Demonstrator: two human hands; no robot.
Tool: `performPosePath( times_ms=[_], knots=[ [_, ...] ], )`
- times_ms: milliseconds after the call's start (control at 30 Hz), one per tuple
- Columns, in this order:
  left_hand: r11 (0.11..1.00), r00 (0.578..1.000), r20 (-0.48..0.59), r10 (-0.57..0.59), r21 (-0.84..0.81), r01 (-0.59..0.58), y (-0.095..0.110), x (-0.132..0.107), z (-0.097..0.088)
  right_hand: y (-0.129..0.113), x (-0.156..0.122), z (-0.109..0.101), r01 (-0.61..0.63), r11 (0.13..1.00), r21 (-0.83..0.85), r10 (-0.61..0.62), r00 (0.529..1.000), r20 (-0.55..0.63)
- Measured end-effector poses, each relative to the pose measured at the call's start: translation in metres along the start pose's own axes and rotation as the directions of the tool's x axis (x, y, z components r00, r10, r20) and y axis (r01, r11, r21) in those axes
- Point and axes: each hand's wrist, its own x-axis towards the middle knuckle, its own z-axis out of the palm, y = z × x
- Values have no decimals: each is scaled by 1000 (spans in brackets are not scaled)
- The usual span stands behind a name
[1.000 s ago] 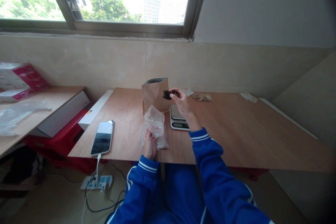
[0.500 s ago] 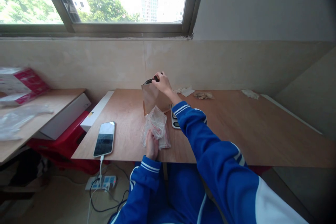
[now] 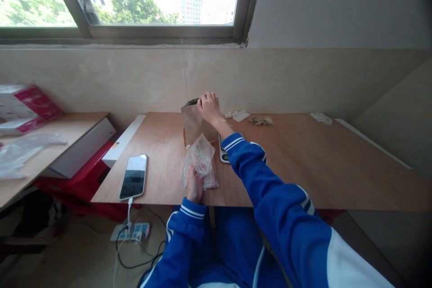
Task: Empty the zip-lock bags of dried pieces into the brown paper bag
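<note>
A brown paper box-like bag (image 3: 197,122) stands on the table with a dark edge along its opening. My right hand (image 3: 209,107) is at its top right, fingers curled over the rim; whatever they hold is hidden. Nearer to me, my left hand (image 3: 195,183) is closed on a clear plastic zip bag (image 3: 203,155), which it holds upright. More clear bags (image 3: 211,181) with red seal lines lie beneath it on the table. Just right of the bags sits a small digital scale (image 3: 224,157), partly covered by my right forearm.
A phone (image 3: 134,177) charges at the table's (image 3: 297,162) left front, its cable running down to a power strip (image 3: 131,232). Scraps of paper (image 3: 240,115) and a bag of brownish pieces (image 3: 261,120) lie along the wall. A second table with a pink-and-white box (image 3: 32,110) is at left.
My right hand has turned, its fingers now over the paper bag's rim. The dark object seen between its fingers before is out of sight. My left hand keeps hold of the plastic bag.
</note>
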Motion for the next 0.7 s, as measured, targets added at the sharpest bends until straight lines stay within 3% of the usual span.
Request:
performPosePath(
  times_ms=[167, 267, 333, 433, 600, 700],
  knots=[
    [996, 998, 44, 47, 70, -50, -7, 6, -8, 4, -36, -23, -53, 978, 204, 74, 993, -96],
    [985, 992, 46, 116, 122, -121, -13, 9, -12, 9, -81, -28, -119, 930, 348, 115, 993, 31],
    [976, 988, 39, 150, 154, -154, -16, 8, -12, 11, -118, -26, -281, 879, 386, 240, 959, 151],
    [909, 961, 86, 265, 312, -278, -15, 1, -8, 11, -169, -23, -520, 676, 523, 422, 854, 304],
    [714, 884, 137, 447, 540, -445, -9, -13, 1, 7, -213, -38, -626, 261, 735, 425, 758, 495],
    [637, 861, 176, 476, 606, -476, -5, -19, 5, 10, -217, -51, -594, 192, 781, 485, 749, 451]
  ],
)
